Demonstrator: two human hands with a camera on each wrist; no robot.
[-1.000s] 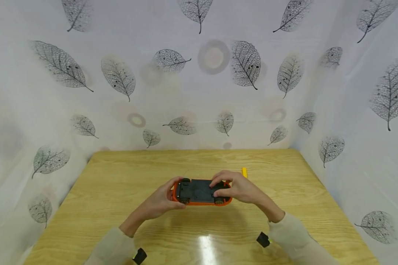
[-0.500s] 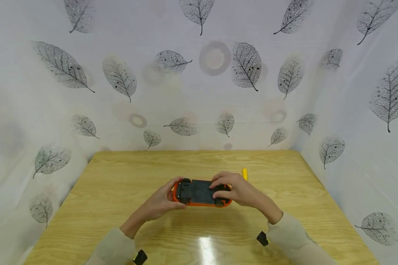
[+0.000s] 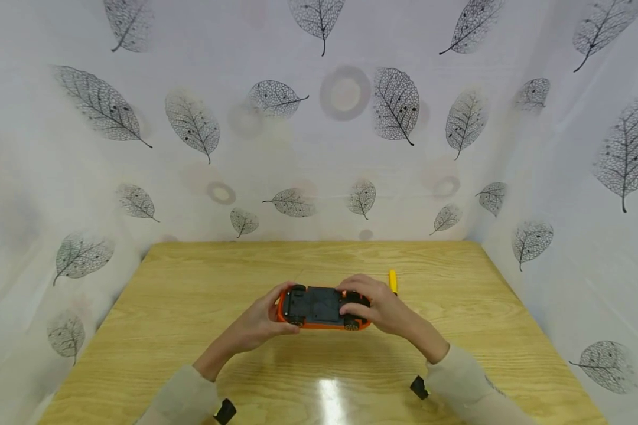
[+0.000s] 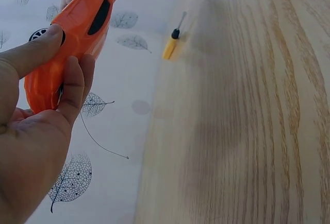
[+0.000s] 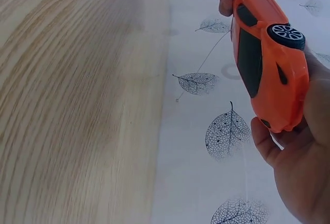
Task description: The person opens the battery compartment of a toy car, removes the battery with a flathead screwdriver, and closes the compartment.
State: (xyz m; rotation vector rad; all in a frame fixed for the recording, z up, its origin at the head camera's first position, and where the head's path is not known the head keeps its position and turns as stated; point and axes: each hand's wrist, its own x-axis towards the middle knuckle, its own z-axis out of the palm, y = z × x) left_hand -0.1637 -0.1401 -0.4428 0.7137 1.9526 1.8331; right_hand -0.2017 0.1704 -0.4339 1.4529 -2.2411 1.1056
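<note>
Toy car (image 3: pixel 324 306) above the desk (image 3: pixel 191 265), fingers of the left hand (image 3: pixel 252 324) and right hand (image 3: pixel 385 304) gripping opposite ends; probably light, stiff, slightly slippery, best held by its bodywork, not its wheels (image 5: pixel 286 35).

Watching remotely, I see my left hand (image 3: pixel 252 324) gripping, its thumb nearer me and its fingers on the far side. Opposite, my right hand (image 3: pixel 387 306) grips too, thumb spread apart from the fingers. My 2 forearms (image 3: pixel 218 353) slant inward, pale sleeves (image 3: pixel 461 378) stopping short of the wrists.
</note>
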